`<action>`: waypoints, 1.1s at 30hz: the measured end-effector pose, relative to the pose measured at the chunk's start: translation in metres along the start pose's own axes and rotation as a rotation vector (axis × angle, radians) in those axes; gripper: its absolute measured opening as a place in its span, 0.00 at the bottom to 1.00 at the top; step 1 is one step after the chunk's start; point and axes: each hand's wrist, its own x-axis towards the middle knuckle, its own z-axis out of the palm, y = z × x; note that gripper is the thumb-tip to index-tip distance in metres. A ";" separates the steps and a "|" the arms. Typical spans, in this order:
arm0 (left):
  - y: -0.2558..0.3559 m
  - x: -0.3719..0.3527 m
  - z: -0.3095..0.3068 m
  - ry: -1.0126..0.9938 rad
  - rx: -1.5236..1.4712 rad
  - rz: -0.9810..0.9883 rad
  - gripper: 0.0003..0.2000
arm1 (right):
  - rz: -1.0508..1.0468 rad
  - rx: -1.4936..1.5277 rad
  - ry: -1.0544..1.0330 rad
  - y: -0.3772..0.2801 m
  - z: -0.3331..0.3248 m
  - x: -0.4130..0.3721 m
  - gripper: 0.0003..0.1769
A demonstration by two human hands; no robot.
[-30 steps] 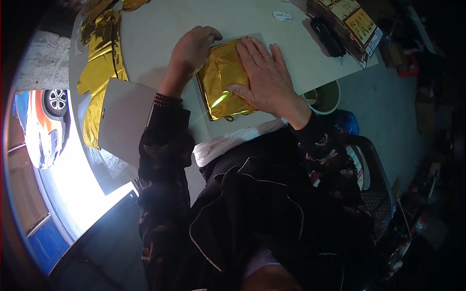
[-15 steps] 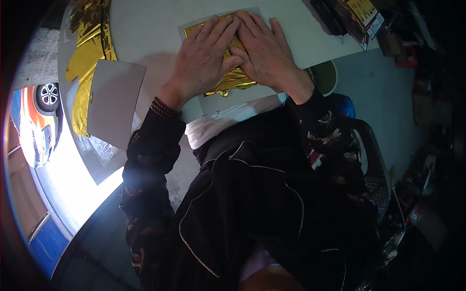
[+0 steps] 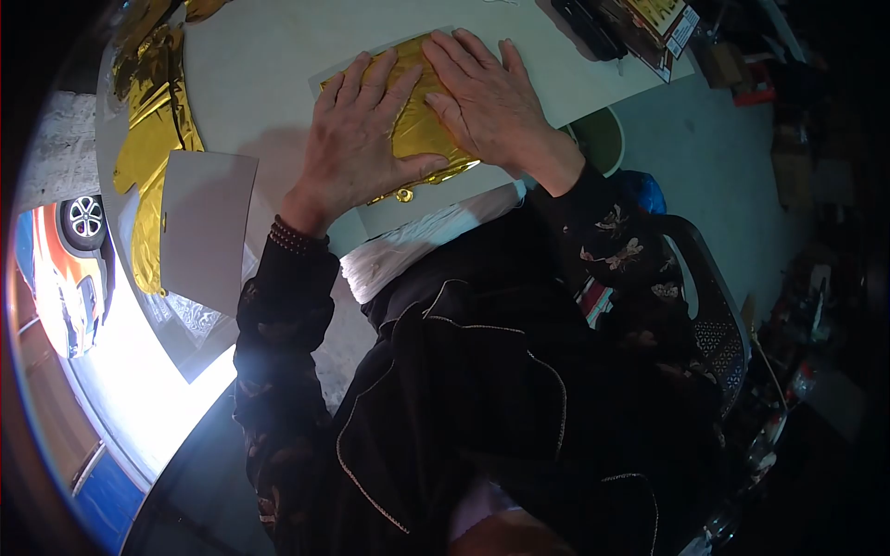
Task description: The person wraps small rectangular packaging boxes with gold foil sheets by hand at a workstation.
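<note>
A shiny gold foil sheet (image 3: 428, 134), folded into a flat piece, lies on a grey card (image 3: 408, 218) on the table. My left hand (image 3: 357, 139) rests flat on its left side, fingers spread and thumb reaching toward the near edge. On the right side lies my right hand (image 3: 491, 107), also flat with fingers stretched out. A strip of foil shows between the two hands. At the near edge a small gold knob-like bit (image 3: 404, 195) sticks out. What lies under the palms is hidden.
To the left are a grey card (image 3: 209, 222) and more gold foil (image 3: 153, 139), with clear plastic (image 3: 195, 315) below. A white stringy bundle (image 3: 426, 246) lies against my lap. A dark case (image 3: 584, 28) and printed packs (image 3: 654, 28) sit at the back right, above a bin (image 3: 601, 141).
My hands have spread apart, uncovering more gold foil between them. The left hand has slid left and its fingers have opened wider. The camera view has shifted slightly.
</note>
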 end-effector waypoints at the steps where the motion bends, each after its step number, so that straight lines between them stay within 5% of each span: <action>1: -0.001 -0.001 -0.001 -0.003 -0.010 0.009 0.54 | 0.004 0.013 -0.013 0.000 -0.002 0.001 0.35; 9: -0.010 -0.014 -0.012 0.012 -0.032 -0.030 0.55 | 0.019 0.039 -0.043 0.000 -0.004 0.001 0.36; 18: -0.022 -0.026 -0.009 -0.087 0.083 -0.088 0.32 | -0.002 0.118 0.000 0.003 -0.003 -0.001 0.39; 26: -0.022 -0.027 -0.006 -0.086 0.113 -0.104 0.34 | -0.242 0.313 -0.040 -0.047 -0.039 -0.003 0.49; 33: -0.021 -0.024 -0.009 -0.145 0.095 -0.124 0.37 | -0.235 0.348 -0.071 -0.049 -0.016 0.023 0.55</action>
